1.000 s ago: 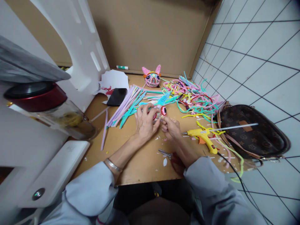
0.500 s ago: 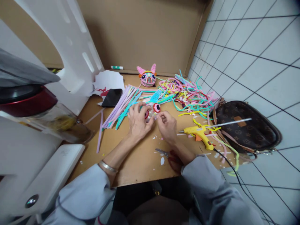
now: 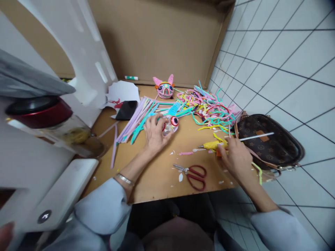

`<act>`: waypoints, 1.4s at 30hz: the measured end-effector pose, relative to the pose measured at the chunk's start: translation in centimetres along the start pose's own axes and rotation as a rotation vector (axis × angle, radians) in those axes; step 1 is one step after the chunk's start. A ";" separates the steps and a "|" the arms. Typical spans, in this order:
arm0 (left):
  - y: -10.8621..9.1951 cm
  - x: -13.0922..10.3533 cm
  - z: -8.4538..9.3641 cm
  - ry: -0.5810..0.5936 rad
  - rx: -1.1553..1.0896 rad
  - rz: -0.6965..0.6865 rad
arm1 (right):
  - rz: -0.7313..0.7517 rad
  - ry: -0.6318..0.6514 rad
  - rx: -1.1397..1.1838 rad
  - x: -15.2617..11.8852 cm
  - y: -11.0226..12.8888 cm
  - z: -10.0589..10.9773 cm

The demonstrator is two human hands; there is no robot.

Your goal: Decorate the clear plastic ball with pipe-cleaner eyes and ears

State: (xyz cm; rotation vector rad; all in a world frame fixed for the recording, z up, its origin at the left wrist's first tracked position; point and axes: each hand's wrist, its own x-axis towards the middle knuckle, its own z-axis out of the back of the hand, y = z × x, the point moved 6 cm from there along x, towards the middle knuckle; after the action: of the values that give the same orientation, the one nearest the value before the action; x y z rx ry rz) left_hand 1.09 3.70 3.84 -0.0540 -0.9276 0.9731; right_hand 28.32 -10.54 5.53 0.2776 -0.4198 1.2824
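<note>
My left hand is closed on a small pipe-cleaner animal head, which rests on the table. The head has a round eye of red, pink and black, a whitish body and a blue ear-like piece behind it. Part of it is hidden by my fingers. Off to the right, my right hand wraps around the handle of a yellow glue gun. Its nozzle points left, and a clear glue stick juts out of its back. Red-handled scissors lie between my forearms.
A finished pink-eared head stands at the back. Pipe cleaners lie in a bundle and a tangled heap. A phone and bottle are left; a brown bag sits right against the tiled wall.
My right hand has left the animal head, moved right and taken hold of the glue gun. The scissors' handles and a short pink strip now show. My left hand stays on the head.
</note>
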 end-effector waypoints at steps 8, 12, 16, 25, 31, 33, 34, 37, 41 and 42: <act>-0.3 -0.3 -0.3 -0.002 -0.002 -0.044 | -0.041 0.182 0.011 -3.3 -3.6 -3.3; -0.2 -0.2 -0.3 0.017 -0.004 -0.024 | 0.032 0.168 0.057 -3.2 -3.4 -3.6; -0.4 -0.2 -0.4 0.043 0.018 -0.038 | 0.045 0.171 0.071 -3.3 -3.6 -4.1; -0.7 -0.4 -0.6 0.047 0.084 -0.053 | 0.072 0.124 0.061 -3.4 -3.4 -3.9; -1.1 -0.3 -0.6 0.070 0.122 -0.021 | 0.090 0.047 -0.130 -3.4 -1.9 -1.4; -1.3 -0.3 -0.6 0.081 0.138 0.003 | 0.117 -0.011 -0.144 -3.3 -1.2 -0.3; -1.4 -0.3 -0.5 0.086 0.145 0.018 | 0.157 -0.027 -0.122 -3.2 -0.7 0.1; -1.7 -0.3 -0.3 0.104 0.164 0.073 | 0.292 -0.040 -0.031 -2.8 1.3 0.9; -2.2 -0.6 -0.1 0.101 0.182 0.156 | 0.375 -0.043 0.080 -2.7 3.8 1.3; -2.4 -0.8 -0.1 0.090 0.180 0.177 | 0.395 -0.049 0.116 -2.8 4.3 1.4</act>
State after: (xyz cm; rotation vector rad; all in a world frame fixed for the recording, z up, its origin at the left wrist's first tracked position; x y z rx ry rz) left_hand 2.58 1.77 4.32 -0.0275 -0.7588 1.2054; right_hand 23.30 -12.37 5.38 0.3348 -0.4569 1.6933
